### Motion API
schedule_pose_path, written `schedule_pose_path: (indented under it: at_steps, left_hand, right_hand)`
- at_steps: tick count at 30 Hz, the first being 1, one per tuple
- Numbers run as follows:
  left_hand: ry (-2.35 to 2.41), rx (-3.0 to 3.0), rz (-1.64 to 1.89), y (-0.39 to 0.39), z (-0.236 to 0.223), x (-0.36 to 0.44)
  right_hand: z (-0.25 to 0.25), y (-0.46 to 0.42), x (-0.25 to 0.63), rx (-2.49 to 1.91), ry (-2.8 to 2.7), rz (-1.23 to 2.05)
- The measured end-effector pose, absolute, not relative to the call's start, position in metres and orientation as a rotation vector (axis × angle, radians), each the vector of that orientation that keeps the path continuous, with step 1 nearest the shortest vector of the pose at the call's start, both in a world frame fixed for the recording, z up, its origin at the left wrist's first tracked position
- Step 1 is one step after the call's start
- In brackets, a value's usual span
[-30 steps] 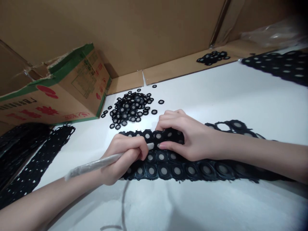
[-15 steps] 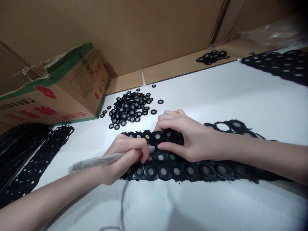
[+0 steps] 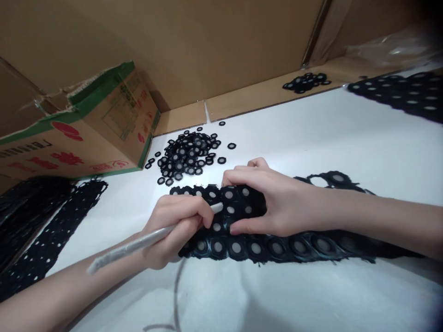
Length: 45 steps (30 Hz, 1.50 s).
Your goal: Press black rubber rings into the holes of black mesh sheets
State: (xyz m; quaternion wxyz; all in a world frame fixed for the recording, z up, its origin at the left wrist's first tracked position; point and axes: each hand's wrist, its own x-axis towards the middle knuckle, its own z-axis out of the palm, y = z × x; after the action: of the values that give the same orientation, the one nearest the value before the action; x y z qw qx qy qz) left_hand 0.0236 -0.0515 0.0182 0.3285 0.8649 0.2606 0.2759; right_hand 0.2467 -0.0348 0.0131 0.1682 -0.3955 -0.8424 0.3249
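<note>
A black rubber-like sheet (image 3: pixel 255 248) with rows of round pale discs or holes lies on the white table. My left hand (image 3: pixel 178 226) is closed around a whitish pen-like stick (image 3: pixel 128 251), whose tip touches or nearly touches the sheet between the discs. Across the sheet, my right hand (image 3: pixel 270 198) grips it, with the thumb on its upper face and the curled fingers at its far edge. Those fingertips are partly hidden. Beyond the hands lies a heap of loose black rings (image 3: pixel 189 152) with pale centres.
A torn cardboard box (image 3: pixel 104 124) stands at the left. Black perforated strips (image 3: pixel 58 230) lie below it. Further back are a small ring pile (image 3: pixel 306 83), another black sheet (image 3: pixel 401 94) and clear plastic (image 3: pixel 394 50). A cardboard wall (image 3: pixel 221 50) closes off the back.
My left hand has turned the stick steeper, its tip rising toward the far side and its tail dropping. My right thumb has shifted slightly nearer me, opening wider from the fingers.
</note>
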Motion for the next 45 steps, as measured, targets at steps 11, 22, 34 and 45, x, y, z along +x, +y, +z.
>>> schedule_pose_path:
  at_steps: [11,22,34,45]
  left_hand:
    - [0.642,2.23,0.675,-0.068,0.032,0.026]
    - [0.655,2.154,0.698,-0.068,0.02,0.024]
    - [0.64,2.149,0.651,-0.068,0.02,0.025]
    - [0.686,2.084,0.52,-0.064,0.021,0.024]
  right_hand:
    - [0.009,-0.032,0.252,-1.088,-2.311,1.029]
    - [0.012,-0.032,0.25,-0.969,-2.312,0.969]
    - [0.011,-0.032,0.251,-0.922,-2.301,0.983]
    - [0.009,-0.03,0.251,-0.888,-2.313,0.983]
